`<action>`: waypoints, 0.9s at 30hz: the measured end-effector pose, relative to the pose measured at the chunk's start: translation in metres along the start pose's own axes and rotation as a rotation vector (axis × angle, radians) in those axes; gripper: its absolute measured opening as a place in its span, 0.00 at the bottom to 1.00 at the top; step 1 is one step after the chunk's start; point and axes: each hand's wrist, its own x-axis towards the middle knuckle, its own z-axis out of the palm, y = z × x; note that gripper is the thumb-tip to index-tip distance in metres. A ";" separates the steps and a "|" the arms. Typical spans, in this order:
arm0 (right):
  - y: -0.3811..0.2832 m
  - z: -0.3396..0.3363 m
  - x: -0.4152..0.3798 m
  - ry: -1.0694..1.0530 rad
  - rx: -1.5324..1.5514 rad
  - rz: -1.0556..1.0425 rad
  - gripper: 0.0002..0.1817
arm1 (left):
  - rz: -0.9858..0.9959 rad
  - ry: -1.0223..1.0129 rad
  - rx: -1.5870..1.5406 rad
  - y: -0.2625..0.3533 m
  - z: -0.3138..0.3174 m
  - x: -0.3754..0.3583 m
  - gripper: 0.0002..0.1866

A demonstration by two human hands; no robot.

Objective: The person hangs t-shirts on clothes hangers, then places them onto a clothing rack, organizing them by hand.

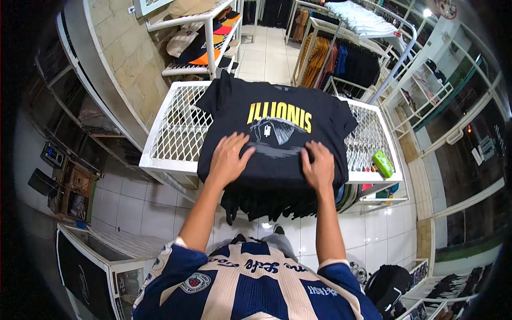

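Black short-sleeved cloth T-shirt (266,176) on the white metal-mesh bench (170,167), straight ahead, with collar pointing away. Beneath the loosely spread left hand (229,160) and right hand (320,165), equally near, flanking a grey print (282,134). Apparently reads "ILLIONIS" in yellow block lettering (259,113) above.

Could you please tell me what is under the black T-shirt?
The black T-shirt lies on a white mesh table; dark garments hang below. Anything directly beneath the shirt is hidden.
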 end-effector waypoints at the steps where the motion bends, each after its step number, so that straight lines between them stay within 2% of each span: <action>1: -0.007 -0.010 -0.011 -0.024 0.021 -0.020 0.18 | 0.016 -0.012 -0.034 0.005 -0.012 -0.015 0.25; 3: -0.015 -0.027 -0.045 -0.019 -0.023 -0.086 0.20 | 0.074 0.012 0.011 0.002 -0.033 -0.049 0.26; 6: -0.001 -0.029 -0.073 0.007 -0.014 -0.105 0.21 | 0.067 0.102 0.100 -0.015 -0.043 -0.089 0.21; 7: 0.006 -0.029 -0.082 0.025 -0.004 -0.123 0.22 | 0.060 0.087 0.097 -0.019 -0.041 -0.094 0.21; 9: 0.005 -0.032 -0.079 0.046 0.035 -0.128 0.20 | 0.111 0.246 0.070 -0.027 -0.040 -0.094 0.16; 10: 0.006 -0.032 -0.076 0.046 0.041 -0.135 0.19 | 0.113 0.244 0.075 -0.027 -0.042 -0.094 0.16; 11: 0.005 -0.034 -0.073 0.063 0.053 -0.151 0.15 | 0.111 0.256 0.059 -0.026 -0.043 -0.092 0.14; 12: 0.002 -0.037 -0.071 0.065 0.055 -0.154 0.15 | 0.107 0.269 0.041 -0.022 -0.043 -0.090 0.12; 14: -0.007 -0.047 -0.066 -0.011 0.059 -0.101 0.10 | 0.086 0.282 0.008 -0.011 -0.054 -0.090 0.09; 15: -0.015 -0.052 -0.063 0.031 0.044 -0.144 0.03 | 0.071 0.238 -0.008 -0.004 -0.063 -0.093 0.07; 16: -0.019 -0.058 -0.064 0.035 0.045 -0.151 0.03 | 0.059 0.197 -0.023 0.002 -0.071 -0.095 0.06; 18: -0.027 -0.071 -0.077 -0.153 0.068 -0.046 0.05 | 0.057 0.175 -0.046 0.002 -0.081 -0.112 0.03; 19: -0.029 -0.076 -0.080 -0.195 0.104 -0.075 0.09 | 0.006 0.163 -0.126 0.002 -0.085 -0.120 0.03; 20: -0.033 -0.078 -0.076 -0.196 0.107 -0.078 0.09 | -0.047 0.148 -0.205 0.002 -0.087 -0.124 0.04; 21: -0.038 -0.079 -0.068 -0.166 0.146 -0.114 0.08 | -0.040 0.234 -0.182 0.002 -0.087 -0.122 0.10; 22: -0.041 -0.078 -0.060 -0.134 0.186 -0.147 0.08 | -0.041 0.234 -0.178 0.001 -0.085 -0.119 0.10; 24: -0.042 -0.066 -0.028 -0.075 0.160 -0.141 0.08 | -0.229 0.366 0.039 -0.007 -0.075 -0.110 0.16; 25: -0.033 -0.052 -0.012 -0.012 0.115 -0.163 0.09 | -0.325 0.316 0.052 -0.012 -0.072 -0.109 0.23; 26: -0.026 -0.039 0.005 0.021 0.065 -0.158 0.11 | -0.314 0.317 0.050 -0.012 -0.070 -0.106 0.23; 27: -0.016 -0.026 0.020 -0.013 -0.005 -0.125 0.15 | -0.410 0.236 -0.043 -0.011 -0.068 -0.101 0.23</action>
